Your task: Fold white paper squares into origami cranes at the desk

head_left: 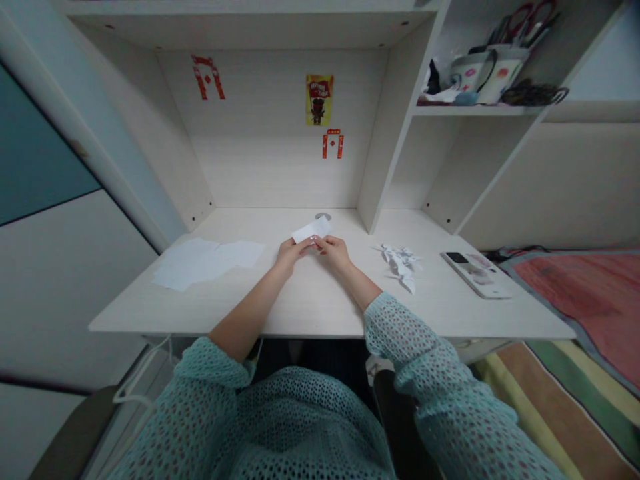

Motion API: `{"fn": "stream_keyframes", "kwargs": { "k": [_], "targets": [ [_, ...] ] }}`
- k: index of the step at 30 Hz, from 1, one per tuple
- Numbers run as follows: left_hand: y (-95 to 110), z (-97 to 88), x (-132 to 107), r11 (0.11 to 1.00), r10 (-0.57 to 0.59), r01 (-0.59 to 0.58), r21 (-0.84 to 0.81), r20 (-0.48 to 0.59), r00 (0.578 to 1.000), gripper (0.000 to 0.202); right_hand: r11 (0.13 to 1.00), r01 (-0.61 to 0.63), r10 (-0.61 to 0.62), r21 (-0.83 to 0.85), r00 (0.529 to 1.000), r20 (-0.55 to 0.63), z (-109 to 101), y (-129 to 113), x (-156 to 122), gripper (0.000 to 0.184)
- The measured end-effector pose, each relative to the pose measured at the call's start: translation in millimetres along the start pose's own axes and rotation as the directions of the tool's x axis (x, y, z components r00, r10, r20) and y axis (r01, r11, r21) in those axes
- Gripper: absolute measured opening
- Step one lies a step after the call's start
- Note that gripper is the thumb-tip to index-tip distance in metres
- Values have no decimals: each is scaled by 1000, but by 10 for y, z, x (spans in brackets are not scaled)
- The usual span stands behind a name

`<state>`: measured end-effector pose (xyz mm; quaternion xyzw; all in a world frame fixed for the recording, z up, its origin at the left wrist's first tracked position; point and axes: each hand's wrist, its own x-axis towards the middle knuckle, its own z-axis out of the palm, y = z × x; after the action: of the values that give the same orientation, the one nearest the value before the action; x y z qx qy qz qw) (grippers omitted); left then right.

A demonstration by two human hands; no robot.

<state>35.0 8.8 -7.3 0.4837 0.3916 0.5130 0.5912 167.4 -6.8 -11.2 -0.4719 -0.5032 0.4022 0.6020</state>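
A small folded piece of white paper (312,230) is held just above the middle of the pale desk (310,300). My left hand (290,253) pinches its near left edge and my right hand (334,250) pinches its near right edge, fingertips almost meeting. Both forearms reach forward from teal knit sleeves.
Loose white sheets (205,261) lie on the desk's left. Folded white paper shapes (401,261) sit to the right, with a phone (475,273) beyond them. A shelf above right holds cups with scissors (493,63). Red stickers mark the back panel. A striped blanket lies at right.
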Motion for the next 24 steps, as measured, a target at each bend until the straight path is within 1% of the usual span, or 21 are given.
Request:
{"fn": "stream_keyframes", "kwargs": {
  "k": [2,4,8,10,13,19,24],
  "targets": [
    [3,5,-9,1000,17,-17,-15,-35,999,49,1000,-6,6,0,1000,-11,12,10,-4,44],
    [13,15,-14,999,35,-34,12,-84,996,48,1000,-2,2,-18,1000,-18,19,27,3,43],
    [48,25,-16,978,124,-90,187,-178,976,46,999,8,-11,-52,999,-48,6,57,38,42],
    [61,18,-10,962,156,-108,251,-180,971,45,998,-9,6,-60,998,-61,-15,60,57,40],
    [60,-5,6,954,156,-107,280,-159,975,45,996,-39,34,-83,998,-50,-55,46,78,39],
    [63,-40,14,961,140,-93,262,-166,976,47,995,-79,81,-63,996,27,-161,-45,118,42],
    [96,-28,-13,958,145,-97,271,-161,976,45,991,-137,136,-4,978,159,-254,-121,140,42]
  ]
}}
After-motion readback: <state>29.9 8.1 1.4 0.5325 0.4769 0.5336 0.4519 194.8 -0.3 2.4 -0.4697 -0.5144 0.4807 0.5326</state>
